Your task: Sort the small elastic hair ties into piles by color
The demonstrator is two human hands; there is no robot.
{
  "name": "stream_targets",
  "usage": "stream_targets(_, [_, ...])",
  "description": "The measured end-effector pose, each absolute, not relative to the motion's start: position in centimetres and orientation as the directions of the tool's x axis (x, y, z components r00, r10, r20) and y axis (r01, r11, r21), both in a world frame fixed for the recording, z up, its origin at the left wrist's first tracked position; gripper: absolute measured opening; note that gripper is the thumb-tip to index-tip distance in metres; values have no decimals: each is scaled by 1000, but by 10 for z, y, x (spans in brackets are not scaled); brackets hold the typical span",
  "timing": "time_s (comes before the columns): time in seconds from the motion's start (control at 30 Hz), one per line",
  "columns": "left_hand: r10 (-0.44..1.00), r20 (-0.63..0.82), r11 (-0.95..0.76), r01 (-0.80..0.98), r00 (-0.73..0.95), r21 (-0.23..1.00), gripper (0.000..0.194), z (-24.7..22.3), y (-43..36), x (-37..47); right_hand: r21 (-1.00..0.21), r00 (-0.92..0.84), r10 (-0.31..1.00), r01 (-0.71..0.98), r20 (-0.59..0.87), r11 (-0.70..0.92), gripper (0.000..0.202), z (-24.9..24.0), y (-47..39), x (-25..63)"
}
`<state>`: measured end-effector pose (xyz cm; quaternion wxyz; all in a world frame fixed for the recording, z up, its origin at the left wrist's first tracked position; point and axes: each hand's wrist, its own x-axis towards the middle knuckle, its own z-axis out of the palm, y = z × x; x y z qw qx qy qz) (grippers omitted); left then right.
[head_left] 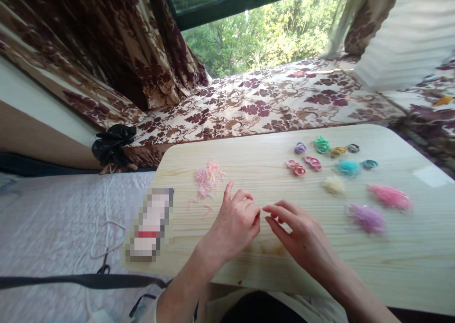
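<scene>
Over the pale table point(249, 159), the curled left hand point(239, 217) faces the loosely bent right hand point(300, 224), either's grip impossible to tell.

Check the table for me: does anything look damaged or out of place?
A few pink strands lie astray from the loose, mostly pink pile on the table's left half. Also, a small dark spot shows by its near edge; I cannot tell whether that is damage.

Pale wood-grained table point(249, 164), pink-and-yellow strand pile point(209, 178), turquoise bundle point(348, 168), lilac bundle point(368, 219), maroon-flowered cream cloth point(258, 108)
</scene>
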<state>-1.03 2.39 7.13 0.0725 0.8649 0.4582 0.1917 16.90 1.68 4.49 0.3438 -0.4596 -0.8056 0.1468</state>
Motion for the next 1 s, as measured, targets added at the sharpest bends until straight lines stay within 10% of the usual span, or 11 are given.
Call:
stream_targets(0.53, [885, 318, -444, 825, 340, 351, 14, 67, 20, -31, -599, -155, 911, 710, 382, 371, 18, 59, 20, 225])
stream_targets(1.0, [924, 296, -340, 876, 243, 342, 17, 57, 13, -54, -406, 96, 943, 913, 319, 44, 28, 53, 64, 301])
